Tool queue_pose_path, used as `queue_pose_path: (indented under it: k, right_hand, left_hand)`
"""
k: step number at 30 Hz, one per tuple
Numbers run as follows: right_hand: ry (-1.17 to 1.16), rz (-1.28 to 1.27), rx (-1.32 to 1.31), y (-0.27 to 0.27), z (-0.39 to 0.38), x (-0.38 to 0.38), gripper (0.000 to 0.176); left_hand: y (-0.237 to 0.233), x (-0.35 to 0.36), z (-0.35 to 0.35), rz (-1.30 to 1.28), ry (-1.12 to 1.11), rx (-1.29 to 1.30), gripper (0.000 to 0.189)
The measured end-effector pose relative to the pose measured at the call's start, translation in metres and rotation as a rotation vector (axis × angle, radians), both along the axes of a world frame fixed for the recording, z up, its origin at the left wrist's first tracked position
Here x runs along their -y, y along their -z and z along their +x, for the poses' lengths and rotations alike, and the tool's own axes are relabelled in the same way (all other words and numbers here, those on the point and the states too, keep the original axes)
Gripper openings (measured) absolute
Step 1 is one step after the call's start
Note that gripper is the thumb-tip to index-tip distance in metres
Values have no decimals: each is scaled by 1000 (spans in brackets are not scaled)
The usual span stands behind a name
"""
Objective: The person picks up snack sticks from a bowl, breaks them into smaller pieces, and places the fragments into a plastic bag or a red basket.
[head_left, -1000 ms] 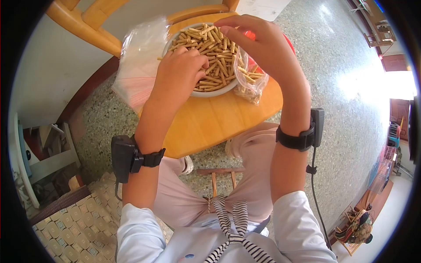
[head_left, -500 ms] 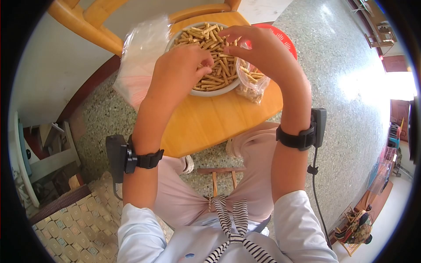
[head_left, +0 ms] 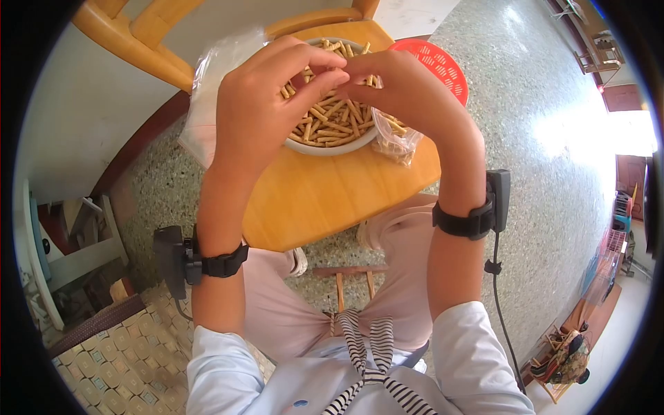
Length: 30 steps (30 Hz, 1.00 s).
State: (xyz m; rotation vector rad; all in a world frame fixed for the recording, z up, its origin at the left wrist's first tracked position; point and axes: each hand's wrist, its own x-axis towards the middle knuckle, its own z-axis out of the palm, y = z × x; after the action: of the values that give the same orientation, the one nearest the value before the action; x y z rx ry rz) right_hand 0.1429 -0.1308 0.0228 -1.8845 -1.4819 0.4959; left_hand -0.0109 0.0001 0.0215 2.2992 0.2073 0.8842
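Note:
A round, pale-rimmed bowl (head_left: 332, 148) full of short, golden-brown stick snacks (head_left: 335, 128) sits on a wooden chair seat (head_left: 325, 194). Above it, my left hand (head_left: 266, 90) is closed in a pinch, thumb and fingertips together. My right hand (head_left: 398, 83) curls in from the other side, its fingertips meeting those of the left. Whatever lies between the fingers is hidden. Below the right hand, at the bowl's right edge, stands a clear plastic bag (head_left: 398, 146) with some sticks inside; its upper part is partly covered by that hand.
Flat clear plastic bags (head_left: 207, 104) lie at the seat's left side. A red perforated basket (head_left: 439, 66) is at its right. The wooden chair back (head_left: 138, 45) rises at upper left. A patterned mat (head_left: 124, 360) covers the lower left.
My left hand has risen out of the sticks and closed to a pinch, meeting the right fingertips. My right hand has shifted slightly down and left. The red basket shows more.

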Motion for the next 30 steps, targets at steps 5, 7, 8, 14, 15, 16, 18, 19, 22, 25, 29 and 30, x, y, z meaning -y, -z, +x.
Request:
queue_pose_path:
  k: [5,7,8,14,15,16,18,19,22,25,29,30]
  right_hand:
    - [-6,-55,-47,4,0,-5,27]
    - [-34,13,-103,-1,-6,-4,27]
    - [-67,83,-169,-3,-9,-3,27]
    - [-59,202,-295,-6,-7,-5,24]
    - [-67,185,-368,-7,-7,-5,23]
    - [-70,187,-366,-8,-8,-6,23]
    - [-80,225,-261,-11,-8,-3,22]
    - [-79,224,-261,-11,-8,-3,22]
    - [-47,206,-233,-14,-9,-4,21]
    - [-2,222,-168,-15,-10,-2,20]
    - [-7,276,-193,-11,-9,-5,20]
    - [-6,280,-190,-11,-9,-5,21]
  left_hand:
    - [-6,6,0,-55,66,67,16]
    - [-4,9,0,-30,80,73,16]
    - [-3,9,0,-29,78,77,16]
    - [-4,2,-2,72,-47,203,19]
    - [-4,0,-2,79,-54,224,20]
    - [-3,-1,-2,84,-57,248,21]
    - [0,0,0,87,-23,257,23]
    - [1,1,0,90,10,260,24]
    - [-1,4,2,62,77,251,26]
    - [-1,5,2,60,45,256,25]
    - [-1,2,2,101,67,273,24]
    - [-1,2,2,105,71,277,24]
